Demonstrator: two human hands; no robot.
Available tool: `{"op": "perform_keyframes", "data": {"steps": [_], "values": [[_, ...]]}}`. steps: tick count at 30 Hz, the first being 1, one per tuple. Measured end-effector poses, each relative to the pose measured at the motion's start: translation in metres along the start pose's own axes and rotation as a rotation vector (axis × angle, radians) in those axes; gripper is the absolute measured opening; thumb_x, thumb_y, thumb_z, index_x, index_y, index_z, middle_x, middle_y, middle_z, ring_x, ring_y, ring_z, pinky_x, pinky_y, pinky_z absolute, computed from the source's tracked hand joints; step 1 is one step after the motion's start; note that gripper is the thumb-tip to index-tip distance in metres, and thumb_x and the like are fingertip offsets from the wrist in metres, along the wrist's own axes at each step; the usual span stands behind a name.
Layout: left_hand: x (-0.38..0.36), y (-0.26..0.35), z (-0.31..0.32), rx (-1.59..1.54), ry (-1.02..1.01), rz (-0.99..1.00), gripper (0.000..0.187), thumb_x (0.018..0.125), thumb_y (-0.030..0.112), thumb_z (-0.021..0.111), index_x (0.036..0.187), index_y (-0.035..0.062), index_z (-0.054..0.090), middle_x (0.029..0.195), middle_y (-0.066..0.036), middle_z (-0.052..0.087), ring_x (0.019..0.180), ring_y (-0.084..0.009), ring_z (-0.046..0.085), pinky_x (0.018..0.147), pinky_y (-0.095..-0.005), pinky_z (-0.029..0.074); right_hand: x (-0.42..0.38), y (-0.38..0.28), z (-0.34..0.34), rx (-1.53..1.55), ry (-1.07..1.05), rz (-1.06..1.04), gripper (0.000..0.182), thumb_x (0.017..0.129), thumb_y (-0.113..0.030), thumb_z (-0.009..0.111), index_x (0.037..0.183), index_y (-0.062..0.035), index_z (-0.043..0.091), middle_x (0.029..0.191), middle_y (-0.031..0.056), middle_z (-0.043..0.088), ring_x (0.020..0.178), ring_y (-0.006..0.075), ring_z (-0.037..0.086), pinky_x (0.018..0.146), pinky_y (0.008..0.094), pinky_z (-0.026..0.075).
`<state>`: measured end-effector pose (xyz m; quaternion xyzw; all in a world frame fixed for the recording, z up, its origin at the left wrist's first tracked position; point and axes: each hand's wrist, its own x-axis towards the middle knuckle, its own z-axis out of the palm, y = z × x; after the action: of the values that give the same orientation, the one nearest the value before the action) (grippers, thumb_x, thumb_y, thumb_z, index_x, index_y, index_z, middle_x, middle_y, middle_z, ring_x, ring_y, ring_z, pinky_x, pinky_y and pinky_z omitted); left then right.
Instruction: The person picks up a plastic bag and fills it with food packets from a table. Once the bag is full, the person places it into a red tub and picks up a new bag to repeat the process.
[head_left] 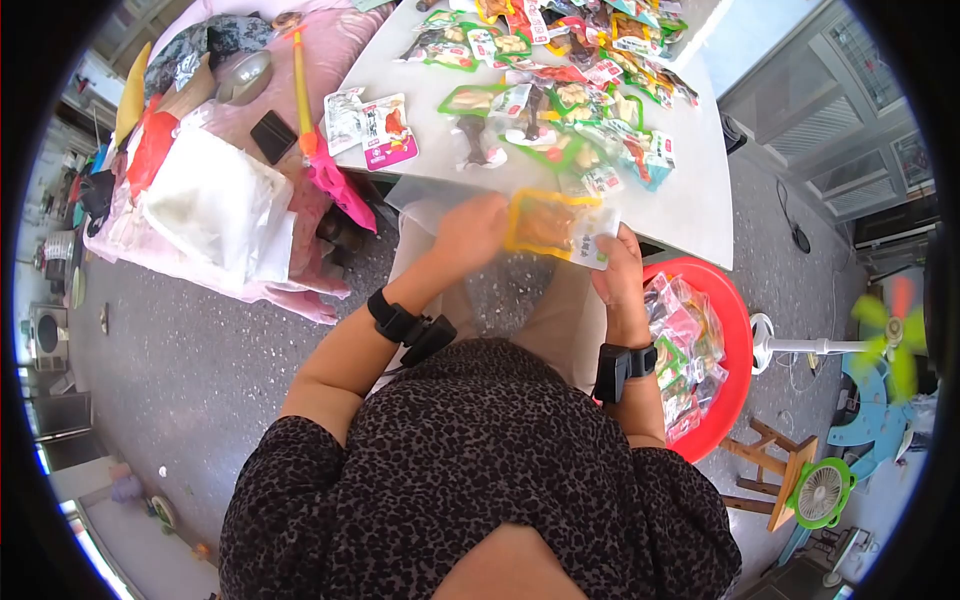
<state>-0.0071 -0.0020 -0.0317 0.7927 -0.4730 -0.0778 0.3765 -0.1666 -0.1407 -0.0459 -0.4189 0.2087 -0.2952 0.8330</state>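
My right hand (620,268) pinches the white end of a yellow-edged snack packet (556,224) with a brown food picture, just off the table's front edge. Close to the packet's other end is my left hand (472,234), closed and a little blurred. Its fingers grip what looks like a clear plastic bag (425,197), which spreads out to the left over the table edge. On the white table (690,205) beyond my hands lie several more snack packets (575,100), many with green edges. Two packets (385,130) lie apart on the left side.
By my right arm stands a red tub (735,350) holding several bagged packets. A pink-covered table (120,225) on the left carries a white plastic bag (215,205) and a dark flat object (272,137). A wooden stool (790,480) and a green fan (822,493) stand at the lower right.
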Motion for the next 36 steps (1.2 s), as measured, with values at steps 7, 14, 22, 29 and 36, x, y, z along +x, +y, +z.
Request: {"op": "perform_keyframes", "data": {"steps": [7,14,22,29,36], "values": [[-0.006,-0.006,0.002,0.012,-0.063,-0.048,0.019,0.078,0.021,0.038,0.078,0.005,0.047,0.075,-0.016,0.052,0.073,-0.0334,0.051,0.062,-0.0432,0.039,-0.011,-0.006,0.017,0.133,0.081,-0.048,0.025,0.072,0.004,0.038,0.093,0.0023,0.05,0.092,0.0108,0.055,0.081,0.019,0.056,0.074,0.0311,0.045],[-0.008,0.006,0.012,0.016,0.013,0.061,0.014,0.077,0.017,0.042,0.079,0.005,0.05,0.074,-0.015,0.053,0.072,-0.0327,0.051,0.061,-0.0415,0.039,-0.016,0.016,0.037,0.162,0.073,0.012,0.021,0.076,0.001,0.038,0.095,-0.0002,0.049,0.094,0.0115,0.054,0.083,0.0205,0.056,0.072,0.0337,0.047],[-0.011,0.028,0.0,-0.014,0.064,0.166,0.013,0.076,0.016,0.043,0.078,0.0049,0.051,0.072,-0.014,0.053,0.068,-0.0335,0.051,0.059,-0.0422,0.039,-0.001,0.049,0.06,-0.126,-0.09,0.121,0.018,0.078,-0.004,0.044,0.095,-0.0013,0.049,0.092,0.0096,0.055,0.082,0.0156,0.054,0.067,0.0272,0.045],[-0.028,0.027,0.002,0.04,-0.041,0.145,0.013,0.074,0.015,0.044,0.078,0.0048,0.05,0.07,-0.014,0.052,0.067,-0.0334,0.05,0.057,-0.0421,0.039,0.014,0.059,0.049,-0.911,-0.448,-0.048,0.027,0.076,-0.005,0.049,0.103,-0.0012,0.049,0.097,0.0086,0.055,0.087,0.0167,0.052,0.074,0.0277,0.042],[-0.021,0.043,-0.016,0.05,0.246,0.398,0.009,0.07,0.012,0.047,0.074,0.0052,0.05,0.065,-0.012,0.051,0.062,-0.0299,0.05,0.054,-0.0409,0.039,0.003,0.033,0.094,-0.21,-0.247,0.127,0.03,0.078,-0.005,0.046,0.108,-0.0006,0.045,0.1,0.0092,0.054,0.088,0.0197,0.053,0.076,0.0297,0.043]]}}
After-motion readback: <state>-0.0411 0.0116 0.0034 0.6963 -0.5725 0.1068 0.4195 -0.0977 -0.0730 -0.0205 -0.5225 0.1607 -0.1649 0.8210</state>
